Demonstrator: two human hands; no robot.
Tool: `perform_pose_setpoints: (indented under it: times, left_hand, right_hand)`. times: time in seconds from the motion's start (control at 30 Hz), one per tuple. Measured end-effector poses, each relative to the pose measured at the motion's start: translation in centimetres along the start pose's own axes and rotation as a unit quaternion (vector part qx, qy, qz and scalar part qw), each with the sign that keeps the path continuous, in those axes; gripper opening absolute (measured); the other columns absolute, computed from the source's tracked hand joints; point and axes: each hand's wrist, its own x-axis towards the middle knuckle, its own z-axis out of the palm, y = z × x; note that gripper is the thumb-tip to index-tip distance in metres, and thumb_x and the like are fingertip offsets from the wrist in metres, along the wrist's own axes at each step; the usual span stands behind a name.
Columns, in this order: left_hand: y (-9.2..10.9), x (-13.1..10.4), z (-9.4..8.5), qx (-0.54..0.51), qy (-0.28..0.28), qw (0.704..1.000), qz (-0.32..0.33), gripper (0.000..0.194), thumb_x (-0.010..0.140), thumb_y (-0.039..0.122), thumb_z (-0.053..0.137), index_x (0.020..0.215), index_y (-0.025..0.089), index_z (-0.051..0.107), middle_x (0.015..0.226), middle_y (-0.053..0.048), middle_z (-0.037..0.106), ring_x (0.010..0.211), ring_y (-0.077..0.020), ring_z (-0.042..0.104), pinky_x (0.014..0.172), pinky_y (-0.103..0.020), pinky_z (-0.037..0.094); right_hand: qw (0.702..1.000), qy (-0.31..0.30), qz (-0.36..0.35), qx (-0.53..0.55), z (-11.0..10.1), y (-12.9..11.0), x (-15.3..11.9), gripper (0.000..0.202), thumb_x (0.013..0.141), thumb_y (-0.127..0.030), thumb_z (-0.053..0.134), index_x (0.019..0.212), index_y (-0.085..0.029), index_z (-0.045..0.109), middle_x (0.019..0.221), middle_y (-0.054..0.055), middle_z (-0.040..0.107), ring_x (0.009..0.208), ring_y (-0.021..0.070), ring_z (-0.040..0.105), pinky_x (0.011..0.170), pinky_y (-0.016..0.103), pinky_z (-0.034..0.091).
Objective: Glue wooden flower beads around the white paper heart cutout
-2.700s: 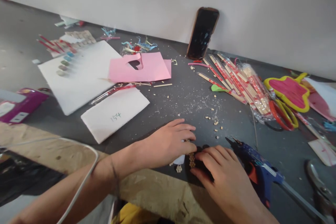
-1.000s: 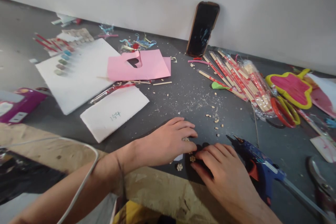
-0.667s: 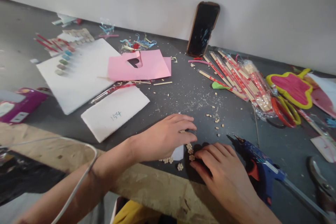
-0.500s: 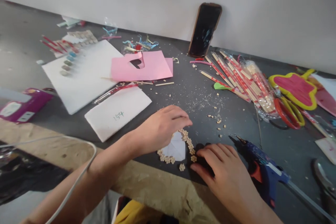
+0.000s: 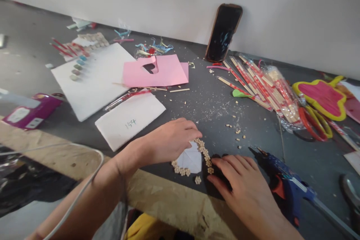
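A curved chain of small pale wooden flowers (image 5: 206, 154) lies along the edges of a folded white paper piece (image 5: 192, 160) near the table's front edge. My left hand (image 5: 177, 138) reaches over the far side, fingers curled down at the chain's upper end; it hides part of the paper and its thumb is unseen. The thumb and index finger of my right hand (image 5: 240, 182) close around the chain's near right end. A single loose flower (image 5: 198, 180) lies just in front of the paper.
Right of my right hand lies a blue glue gun (image 5: 291, 182). Beyond are red-handled scissors (image 5: 311, 125), wrapped chopsticks (image 5: 258, 82) and a leaning phone (image 5: 224, 32). Folded white paper (image 5: 131, 122) and pink paper (image 5: 168, 71) lie left. A white cable (image 5: 92, 176) crosses my left forearm.
My left hand has come slightly down and left against the paper and flowers. The right hand stays by the chain's end. The whole view has shifted a little.
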Motion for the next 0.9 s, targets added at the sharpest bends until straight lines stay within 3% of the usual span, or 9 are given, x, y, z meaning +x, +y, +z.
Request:
perform_pose_setpoints:
  times: [0.3,0.4,0.5,0.63,0.8,0.9]
  left_hand:
    - [0.4,0.1,-0.5,0.009,-0.029,0.999,-0.036,0.021,0.091,0.024,0.052,0.108,0.018,0.062,0.101,-0.005,0.061,0.098,-0.0214,0.057,0.088,-0.035,0.044]
    - [0.6,-0.1,-0.7,0.006,-0.018,0.999,-0.035,0.025,0.088,0.029,0.058,0.111,0.019,0.061,0.105,-0.006,0.057,0.101,-0.0221,0.054,0.088,-0.035,0.044]
    - [1.2,0.1,-0.3,0.012,0.010,1.000,-0.016,0.029,0.086,0.032,0.062,0.113,0.023,0.061,0.117,-0.007,0.052,0.109,-0.0250,0.048,0.092,-0.039,0.042]
    - [2.0,0.6,1.1,0.028,0.024,0.997,0.062,0.019,0.087,0.033,0.061,0.103,0.025,0.064,0.120,-0.005,0.053,0.117,-0.0266,0.043,0.098,-0.044,0.035]
    - [2.0,0.8,2.6,0.017,0.047,0.992,0.118,0.013,0.089,0.031,0.059,0.099,0.025,0.064,0.117,-0.004,0.056,0.117,-0.0241,0.044,0.101,-0.043,0.030]
    - [1.8,0.9,3.1,0.009,0.063,0.991,0.121,0.010,0.089,0.028,0.058,0.097,0.024,0.064,0.114,-0.004,0.057,0.115,-0.0238,0.045,0.099,-0.043,0.031]
  right_hand:
    - [1.000,0.004,-0.023,-0.008,-0.1,-0.2,0.3,0.016,0.091,-0.032,0.052,0.097,-0.023,0.063,0.085,0.002,0.069,0.076,0.0166,0.061,0.073,0.033,0.037]
    - [1.000,0.005,-0.015,-0.008,-0.1,-0.1,0.2,0.017,0.090,-0.032,0.053,0.099,-0.021,0.062,0.087,0.002,0.068,0.079,0.0171,0.061,0.075,0.033,0.038]
    - [1.000,-0.002,-0.009,0.005,0.0,-0.1,0.1,0.009,0.088,-0.029,0.056,0.089,-0.021,0.061,0.083,0.002,0.067,0.077,0.0179,0.060,0.073,0.034,0.039]
    - [1.000,-0.030,-0.004,0.006,-0.4,-0.4,0.0,0.005,0.086,-0.023,0.056,0.083,-0.022,0.060,0.078,0.000,0.065,0.075,0.0185,0.058,0.072,0.034,0.040]
    - [0.999,-0.003,-0.027,-0.033,-3.1,-0.8,-0.9,0.017,0.092,-0.033,0.047,0.095,-0.022,0.059,0.086,0.003,0.067,0.079,0.0185,0.061,0.072,0.033,0.043]
    - [0.997,0.036,0.004,-0.073,-5.5,0.2,-2.8,0.020,0.094,-0.035,0.042,0.097,-0.022,0.057,0.086,0.003,0.067,0.078,0.0169,0.062,0.072,0.031,0.045]
